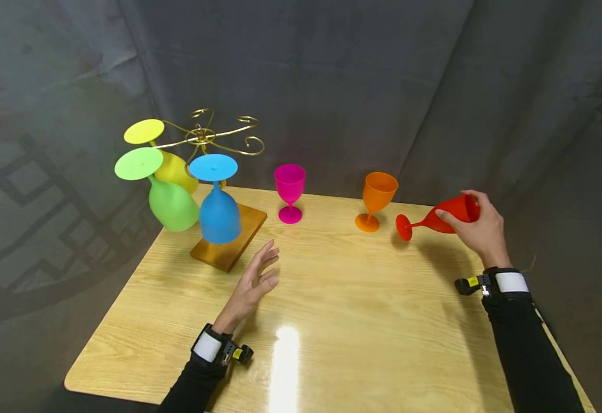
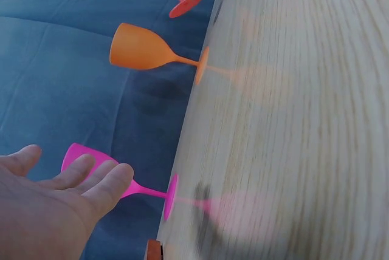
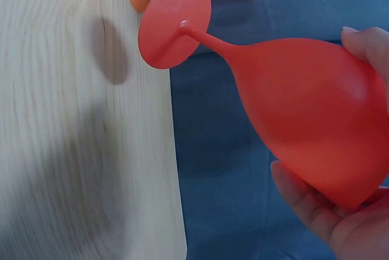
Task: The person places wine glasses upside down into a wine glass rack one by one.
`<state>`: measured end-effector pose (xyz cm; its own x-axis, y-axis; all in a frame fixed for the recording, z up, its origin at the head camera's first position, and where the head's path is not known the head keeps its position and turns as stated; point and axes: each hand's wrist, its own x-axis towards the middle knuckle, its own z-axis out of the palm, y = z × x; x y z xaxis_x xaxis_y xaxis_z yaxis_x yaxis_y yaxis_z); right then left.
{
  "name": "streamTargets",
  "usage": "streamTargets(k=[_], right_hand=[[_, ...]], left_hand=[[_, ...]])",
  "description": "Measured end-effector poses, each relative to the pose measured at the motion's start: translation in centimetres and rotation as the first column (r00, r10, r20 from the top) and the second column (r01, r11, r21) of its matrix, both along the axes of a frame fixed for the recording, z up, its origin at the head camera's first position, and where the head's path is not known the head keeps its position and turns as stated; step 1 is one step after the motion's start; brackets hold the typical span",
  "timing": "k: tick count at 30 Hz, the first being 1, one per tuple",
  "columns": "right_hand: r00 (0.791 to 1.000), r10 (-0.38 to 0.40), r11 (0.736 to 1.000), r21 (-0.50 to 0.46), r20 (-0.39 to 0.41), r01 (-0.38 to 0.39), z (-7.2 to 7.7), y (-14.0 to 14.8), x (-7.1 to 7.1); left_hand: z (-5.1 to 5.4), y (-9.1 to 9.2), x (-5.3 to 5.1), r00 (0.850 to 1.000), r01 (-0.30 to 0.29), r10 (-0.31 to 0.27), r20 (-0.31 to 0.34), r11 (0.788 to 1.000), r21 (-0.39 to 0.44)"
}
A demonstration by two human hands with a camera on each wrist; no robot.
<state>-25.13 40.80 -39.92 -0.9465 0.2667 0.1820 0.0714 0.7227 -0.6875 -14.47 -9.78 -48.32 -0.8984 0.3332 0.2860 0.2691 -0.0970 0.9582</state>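
My right hand [image 1: 481,232] grips a red goblet [image 1: 448,215] by its bowl, thumb on one side and fingers on the other. The goblet is tipped on its side above the table, its foot pointing left; in the right wrist view its foot [image 3: 175,23] is clear of the wood. My left hand [image 1: 251,287] hovers over the table with fingers extended, holding nothing. It is nearest to the wooden base [image 1: 251,221] of a gold wire rack [image 1: 218,135]. Green [image 1: 172,206], yellow [image 1: 174,169] and blue [image 1: 220,215] goblets hang upside down from the rack.
A magenta goblet [image 1: 290,183] and an orange goblet [image 1: 378,192] stand upright near the table's back edge. A grey curtain [image 1: 332,86] hangs behind the light wooden table [image 1: 358,321]. Several curled rack arms reach toward the back and right without a goblet.
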Motion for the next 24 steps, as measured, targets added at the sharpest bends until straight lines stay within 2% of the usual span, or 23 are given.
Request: streamTargets(k=[11,18,24], right_hand=[[0.998,-0.053,0.992,-0.118,-0.017,0.050,-0.6,-1.6,1.9],[0.998,-0.066,0.974,-0.217,0.020,0.069,-0.8,-3.4,3.1],[0.997,-0.081,0.956,-0.283,0.010,0.081,-1.2,-4.9,3.7]], left_hand=[[-0.2,0.1,0.1,1.000,0.002,-0.002,0.003,1.000,0.014],[-0.3,0.3,0.0,1.000,0.004,-0.004,0.003,1.000,0.026],[-0.3,0.6,-0.1,1.000,0.004,-0.005,0.009,0.999,0.033]])
